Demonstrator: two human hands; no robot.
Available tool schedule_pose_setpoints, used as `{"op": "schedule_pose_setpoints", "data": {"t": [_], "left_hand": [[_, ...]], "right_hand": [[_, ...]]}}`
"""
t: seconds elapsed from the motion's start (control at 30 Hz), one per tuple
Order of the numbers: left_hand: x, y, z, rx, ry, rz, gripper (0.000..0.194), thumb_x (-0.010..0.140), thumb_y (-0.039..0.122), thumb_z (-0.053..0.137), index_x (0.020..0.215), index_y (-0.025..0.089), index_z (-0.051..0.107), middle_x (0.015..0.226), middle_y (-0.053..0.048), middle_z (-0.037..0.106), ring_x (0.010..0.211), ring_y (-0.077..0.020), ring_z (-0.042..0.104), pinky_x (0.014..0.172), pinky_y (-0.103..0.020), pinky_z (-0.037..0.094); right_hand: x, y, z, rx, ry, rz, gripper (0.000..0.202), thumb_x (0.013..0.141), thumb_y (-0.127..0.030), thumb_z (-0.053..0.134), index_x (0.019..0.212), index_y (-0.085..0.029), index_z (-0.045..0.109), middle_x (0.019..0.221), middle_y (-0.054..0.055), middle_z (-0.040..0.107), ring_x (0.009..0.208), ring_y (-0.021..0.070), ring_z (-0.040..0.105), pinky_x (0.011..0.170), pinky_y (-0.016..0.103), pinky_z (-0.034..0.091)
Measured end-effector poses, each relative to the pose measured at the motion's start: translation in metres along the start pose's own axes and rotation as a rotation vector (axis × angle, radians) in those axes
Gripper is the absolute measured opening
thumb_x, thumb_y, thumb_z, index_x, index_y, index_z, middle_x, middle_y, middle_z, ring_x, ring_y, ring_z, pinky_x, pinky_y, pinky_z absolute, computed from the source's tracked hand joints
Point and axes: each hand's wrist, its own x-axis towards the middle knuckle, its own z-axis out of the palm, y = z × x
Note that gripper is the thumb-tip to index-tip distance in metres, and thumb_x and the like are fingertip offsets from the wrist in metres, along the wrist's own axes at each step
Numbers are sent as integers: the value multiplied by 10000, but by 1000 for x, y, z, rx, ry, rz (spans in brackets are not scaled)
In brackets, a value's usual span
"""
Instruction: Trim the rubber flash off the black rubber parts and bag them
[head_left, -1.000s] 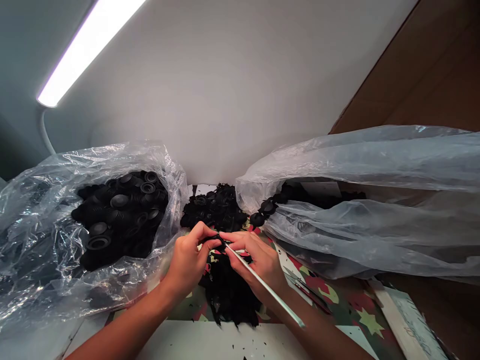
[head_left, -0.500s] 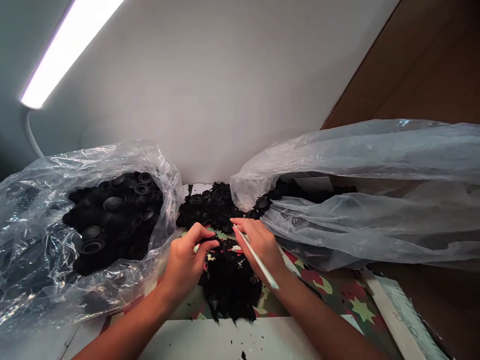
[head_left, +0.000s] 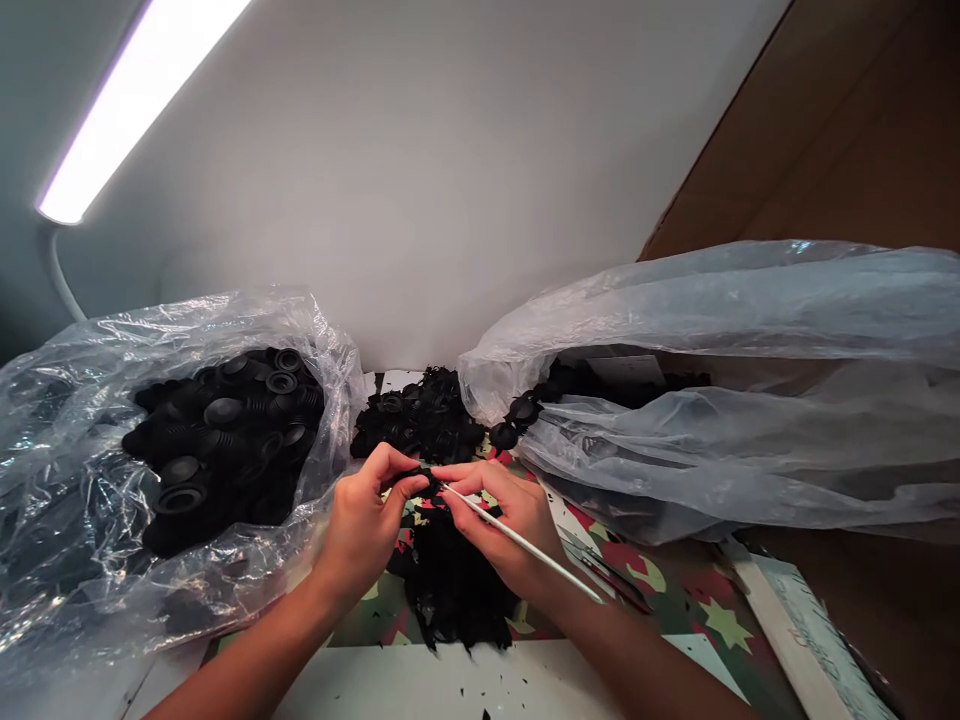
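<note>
Between the thumb and fingers of my left hand (head_left: 367,515) is a small black rubber part (head_left: 417,478), mostly covered by the fingertips. My right hand (head_left: 506,520) grips a thin white stick (head_left: 525,545) like a pen, its tip at the black part. The fingertips of both hands meet there. Below the hands lies a heap of black rubber scraps (head_left: 461,590) on the patterned cover. Just beyond them is a pile of black ribbed rubber parts and trimmings (head_left: 420,410).
A clear plastic bag (head_left: 67,480) on the left holds many black ribbed rubber pieces (head_left: 225,440). Another plastic bag (head_left: 712,450) spreads out at right beside a cardboard box (head_left: 840,140). Dark slim tools (head_left: 611,575) lie by my right wrist. A lamp (head_left: 142,100) shines at upper left.
My right hand has moved left and slightly down, bringing the stick's tip to the black part in my left hand. The slim tools by my right wrist have come into sight.
</note>
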Motion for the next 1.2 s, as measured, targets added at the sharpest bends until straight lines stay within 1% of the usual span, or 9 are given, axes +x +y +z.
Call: {"op": "schedule_pose_setpoints", "data": {"t": [0.1, 0.2, 0.27, 0.33, 0.4, 0.57, 0.67, 1.0, 1.2], "left_hand": [[0, 1, 0, 43, 10, 42, 77, 851, 209, 645, 783, 221, 611, 689, 49, 698, 606, -126, 661, 572, -208, 492], [-2, 2, 1, 90, 11, 90, 80, 850, 187, 637, 780, 222, 618, 685, 52, 700, 599, -122, 656, 570, -205, 485], [-3, 4, 2, 107, 7, 121, 84, 844, 173, 637, 777, 222, 623, 677, 56, 697, 588, -116, 648, 573, -202, 480], [-4, 6, 3, 88, 5, 130, 85, 841, 173, 638, 773, 222, 621, 661, 60, 684, 573, -112, 636, 570, -199, 477], [-4, 7, 3, 45, 6, 96, 83, 847, 198, 640, 770, 220, 617, 651, 58, 670, 570, -113, 627, 563, -198, 476], [1, 3, 0, -19, 27, -29, 128, 845, 288, 667, 762, 208, 610, 648, 42, 649, 586, -126, 615, 548, -206, 466], [2, -1, -1, -27, 27, -43, 142, 842, 300, 670, 758, 203, 609, 653, 37, 648, 595, -131, 621, 552, -212, 467], [-2, -3, 0, 29, 28, 9, 104, 856, 267, 652, 780, 209, 609, 670, 43, 659, 594, -121, 617, 560, -209, 464], [-3, -2, 1, 38, 27, 20, 103, 859, 263, 646, 778, 213, 606, 666, 45, 656, 590, -124, 616, 561, -217, 468]], "right_hand": [[0, 1, 1, -62, 20, -111, 104, 931, -161, 596, 876, -240, 637, 1031, 34, 793, 852, 196, 737, 826, 349, 553], [0, 5, 6, -166, 33, -281, 136, 953, -111, 552, 910, -220, 620, 974, 59, 784, 829, 197, 728, 777, 345, 535], [1, 11, 9, -272, 27, -333, 168, 973, -93, 499, 935, -205, 618, 928, 77, 769, 831, 210, 722, 764, 354, 522], [2, 19, 10, -360, 19, -272, 197, 988, -106, 455, 955, -201, 625, 890, 82, 755, 816, 225, 712, 759, 368, 519], [5, 24, 8, -357, 10, -142, 184, 986, -142, 463, 975, -207, 635, 856, 66, 747, 781, 227, 700, 740, 365, 526], [9, 9, -3, -9, 23, 104, 141, 932, -220, 575, 797, -230, 616, 1114, 62, 754, 916, 210, 725, 813, 339, 545], [7, -5, -5, 78, -20, 151, 127, 925, -236, 593, 806, -234, 637, 1029, 32, 782, 889, 205, 730, 792, 329, 537], [2, 1, 1, -46, -9, -60, 117, 928, -163, 593, 853, -239, 641, 998, 22, 788, 877, 199, 716, 820, 354, 513], [-1, 7, 9, -224, 16, -325, 167, 975, -93, 504, 908, -209, 603, 934, 64, 769, 834, 193, 714, 786, 360, 499]]}}
